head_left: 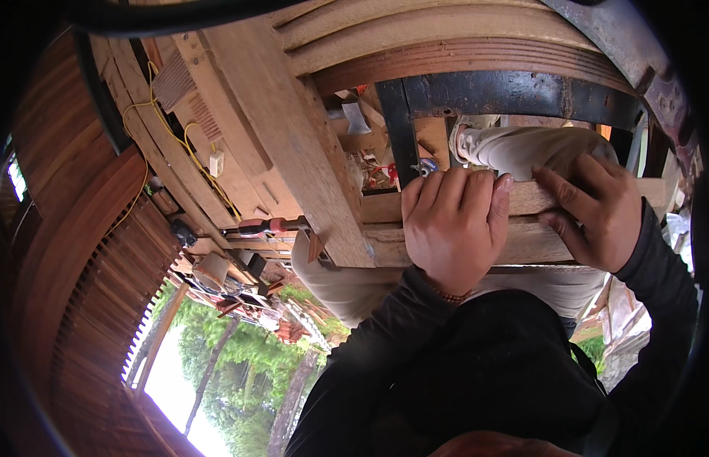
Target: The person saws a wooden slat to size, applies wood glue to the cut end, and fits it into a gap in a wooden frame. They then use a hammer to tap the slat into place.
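Note:
A narrow wooden slat (522, 198) lies crosswise in front of me, with a second wooden slat (522, 242) along its near side. My left hand (453, 225) is closed over the upper slat, knuckles up and thumb pressed along the right side of the fist. To its right, my right hand (598, 209) grips the same slat with bent fingers on top and the thumb at the near side. The undersides of both grips are hidden. A broad wooden plank (293, 145) runs diagonally past the slats' left ends.
A clamp with a red and black handle (263, 227) sits left of the plank. A yellow cord (191, 152) trails over boards. Beyond my hands are a black metal frame (507, 95) and curved wooden slats (446, 34). A bent leg in pale trousers (522, 145) shows beneath.

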`<state>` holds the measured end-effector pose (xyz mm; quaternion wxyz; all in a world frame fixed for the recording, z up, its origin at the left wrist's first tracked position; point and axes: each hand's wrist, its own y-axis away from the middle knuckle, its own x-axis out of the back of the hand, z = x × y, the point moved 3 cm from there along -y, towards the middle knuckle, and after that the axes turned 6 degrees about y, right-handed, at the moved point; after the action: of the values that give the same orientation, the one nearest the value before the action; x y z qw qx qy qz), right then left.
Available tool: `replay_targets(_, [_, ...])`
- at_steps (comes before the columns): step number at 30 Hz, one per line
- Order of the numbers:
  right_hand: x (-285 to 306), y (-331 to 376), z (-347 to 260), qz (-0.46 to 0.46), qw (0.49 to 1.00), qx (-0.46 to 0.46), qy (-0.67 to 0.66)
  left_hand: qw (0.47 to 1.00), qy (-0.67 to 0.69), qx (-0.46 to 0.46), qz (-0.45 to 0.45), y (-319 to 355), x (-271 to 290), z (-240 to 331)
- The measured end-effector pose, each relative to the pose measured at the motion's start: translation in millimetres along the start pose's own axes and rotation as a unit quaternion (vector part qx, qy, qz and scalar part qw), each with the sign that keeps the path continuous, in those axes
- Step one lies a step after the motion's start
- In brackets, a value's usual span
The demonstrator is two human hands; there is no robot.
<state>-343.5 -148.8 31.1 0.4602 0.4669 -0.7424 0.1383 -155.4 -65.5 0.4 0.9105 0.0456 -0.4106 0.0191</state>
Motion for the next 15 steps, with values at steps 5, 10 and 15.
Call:
replay_targets(5, [-5.2, 1.1, -3.6, -0.006, 0.999, -0.037, -0.026, 0.999, 0.003, 0.011, -0.032, -3.7, -1.4, -3.3])
replay_targets(10, [-4.4, 9.2, -6.8, 0.005, 0.999, -0.042, -0.025, 1.0, 0.018, -0.009, -0.002, -1.9, -0.6, 2.2])
replay_targets(15, [-16.7, 14.2, -10.2, 0.043, 0.996, -0.069, -0.036, 1.0, -0.026, 0.005, -0.015, 5.8, 1.0, 2.2])
